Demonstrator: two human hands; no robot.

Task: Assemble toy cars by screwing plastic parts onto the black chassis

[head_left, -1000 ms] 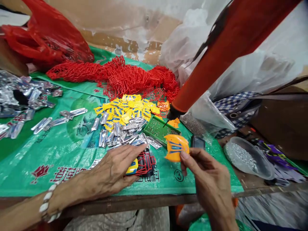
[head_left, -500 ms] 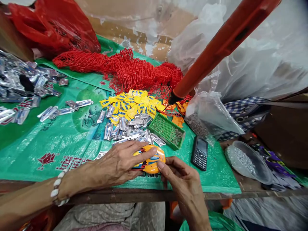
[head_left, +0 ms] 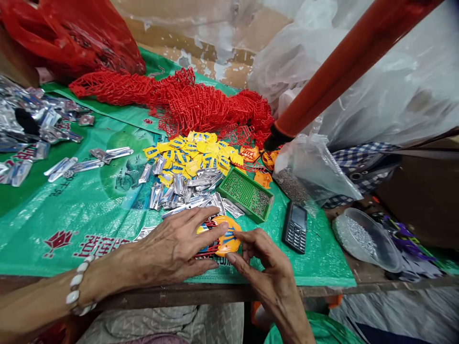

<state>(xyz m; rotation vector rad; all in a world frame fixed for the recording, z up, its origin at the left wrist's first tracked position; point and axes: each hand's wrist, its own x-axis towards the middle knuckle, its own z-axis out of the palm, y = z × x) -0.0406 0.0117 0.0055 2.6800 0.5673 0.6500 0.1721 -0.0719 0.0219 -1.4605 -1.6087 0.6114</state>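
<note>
A plastic toy car body (head_left: 229, 237), orange and yellow with red bars and blue patches, lies low over the near edge of the green sheet. My left hand (head_left: 175, 246) wraps over its left half, with the index finger across the orange part. At its right edge, my right hand (head_left: 267, 267) has the thumb and index finger bent onto the orange part. Both hands hide portions of the car body. Just beyond them are silver parts (head_left: 181, 188) with blue marks and a pile of yellow pieces (head_left: 195, 152). A green tray (head_left: 247, 193) holds many tiny metal pieces.
Tangled red plastic frames (head_left: 201, 107) stretch across the back, beside a red bag (head_left: 79, 43). A slanted red-orange pole (head_left: 344, 71) hangs over the right side. A keypad phone (head_left: 296, 227), a bag of small pieces (head_left: 292, 184) and a clear bowl (head_left: 389, 251) lie right.
The right index finger has moved up onto the top of the orange part, and the thumb sits lower at its edge. The left hand keeps its hold. The view has shifted slightly.
</note>
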